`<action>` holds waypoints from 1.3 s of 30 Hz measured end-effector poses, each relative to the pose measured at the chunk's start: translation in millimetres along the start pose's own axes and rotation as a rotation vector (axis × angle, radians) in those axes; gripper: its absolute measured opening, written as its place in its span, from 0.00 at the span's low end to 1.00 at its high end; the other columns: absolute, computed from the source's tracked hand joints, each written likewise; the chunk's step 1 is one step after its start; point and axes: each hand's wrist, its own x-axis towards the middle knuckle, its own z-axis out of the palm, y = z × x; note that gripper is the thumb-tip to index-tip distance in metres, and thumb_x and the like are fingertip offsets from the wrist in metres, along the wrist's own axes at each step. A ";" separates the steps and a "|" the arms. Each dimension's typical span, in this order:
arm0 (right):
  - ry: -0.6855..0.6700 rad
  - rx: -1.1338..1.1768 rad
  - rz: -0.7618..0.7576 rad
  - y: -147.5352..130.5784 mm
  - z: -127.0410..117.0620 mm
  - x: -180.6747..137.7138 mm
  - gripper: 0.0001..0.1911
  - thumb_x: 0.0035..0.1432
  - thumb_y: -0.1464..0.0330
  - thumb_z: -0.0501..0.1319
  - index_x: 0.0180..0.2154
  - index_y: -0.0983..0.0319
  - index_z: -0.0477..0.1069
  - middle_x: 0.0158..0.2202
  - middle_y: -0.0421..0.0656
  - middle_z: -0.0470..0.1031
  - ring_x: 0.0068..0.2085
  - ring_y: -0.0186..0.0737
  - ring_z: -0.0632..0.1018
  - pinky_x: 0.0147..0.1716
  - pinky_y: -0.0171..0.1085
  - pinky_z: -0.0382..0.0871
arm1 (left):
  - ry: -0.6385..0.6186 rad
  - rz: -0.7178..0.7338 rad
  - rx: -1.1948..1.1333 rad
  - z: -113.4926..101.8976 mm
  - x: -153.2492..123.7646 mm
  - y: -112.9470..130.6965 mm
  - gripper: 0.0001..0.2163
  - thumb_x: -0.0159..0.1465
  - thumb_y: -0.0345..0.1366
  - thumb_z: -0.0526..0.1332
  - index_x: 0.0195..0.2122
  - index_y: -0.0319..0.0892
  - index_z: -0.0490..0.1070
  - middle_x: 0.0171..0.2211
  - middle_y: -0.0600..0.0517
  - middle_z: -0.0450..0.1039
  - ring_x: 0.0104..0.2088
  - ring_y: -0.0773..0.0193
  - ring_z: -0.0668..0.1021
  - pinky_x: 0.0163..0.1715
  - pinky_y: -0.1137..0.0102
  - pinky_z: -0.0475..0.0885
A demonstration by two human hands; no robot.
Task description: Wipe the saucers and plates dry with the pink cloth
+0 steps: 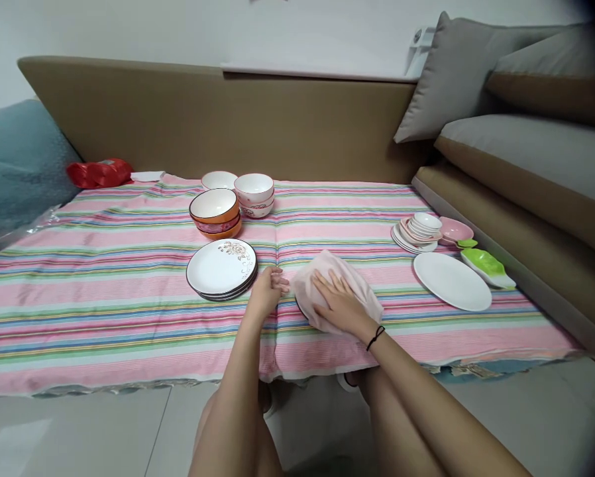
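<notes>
My right hand (338,303) lies flat, fingers spread, on a pale pink cloth (350,277) that covers a dark-rimmed plate (301,310) on the striped tablecloth (103,318). My left hand (268,288) is closed at the cloth's left edge, pinching the plate's rim or the cloth; I cannot tell which. A stack of white plates (221,267) with a floral print sits just left of my left hand.
Behind are stacked orange bowls (215,213) and white bowls (254,193). At right stand small saucers (419,231), a pink dish (455,230), a large white plate (451,281) and a green leaf dish (486,265). A red bag (99,172) lies far left. Sofa cushions (521,159) rise at right.
</notes>
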 end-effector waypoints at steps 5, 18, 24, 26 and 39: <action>0.073 -0.176 0.245 -1.4 6.2 -20.2 0.27 0.65 0.64 0.48 0.63 0.67 0.56 0.66 0.50 0.52 0.66 0.59 0.51 0.61 0.58 0.46 | 0.038 0.016 0.147 4.1 2.2 -5.1 0.12 0.55 0.29 0.54 0.42 0.39 0.66 0.33 0.48 0.73 0.29 0.64 0.76 0.32 0.70 0.70; 0.028 -0.141 0.075 -5.0 12.0 10.4 0.32 0.61 0.68 0.47 0.66 0.57 0.46 0.68 0.42 0.44 0.67 0.56 0.45 0.60 0.64 0.43 | -0.167 -0.050 0.234 20.0 1.3 -7.0 0.06 0.58 0.37 0.56 0.30 0.40 0.68 0.27 0.51 0.74 0.23 0.65 0.76 0.25 0.72 0.68; 0.157 -0.142 0.321 -11.4 23.2 -12.9 0.33 0.63 0.63 0.47 0.64 0.76 0.49 0.66 0.59 0.45 0.66 0.59 0.47 0.61 0.60 0.44 | -0.186 -0.088 0.181 35.9 2.3 -7.2 0.07 0.58 0.40 0.59 0.29 0.41 0.67 0.24 0.52 0.73 0.24 0.63 0.76 0.26 0.71 0.69; 0.132 -0.092 0.234 -20.0 22.8 -18.1 0.29 0.64 0.66 0.45 0.64 0.73 0.51 0.66 0.57 0.48 0.66 0.57 0.49 0.60 0.60 0.46 | -0.153 -0.095 0.171 42.2 1.6 -6.7 0.10 0.58 0.43 0.59 0.30 0.41 0.67 0.24 0.51 0.72 0.27 0.61 0.76 0.26 0.70 0.69; 0.282 0.098 0.374 11.7 20.8 22.3 0.29 0.68 0.62 0.37 0.67 0.60 0.39 0.69 0.43 0.40 0.68 0.53 0.42 0.61 0.62 0.41 | -0.336 0.090 -0.403 53.7 -14.6 11.7 0.22 0.62 0.50 0.57 0.53 0.44 0.68 0.54 0.48 0.70 0.52 0.58 0.72 0.45 0.69 0.70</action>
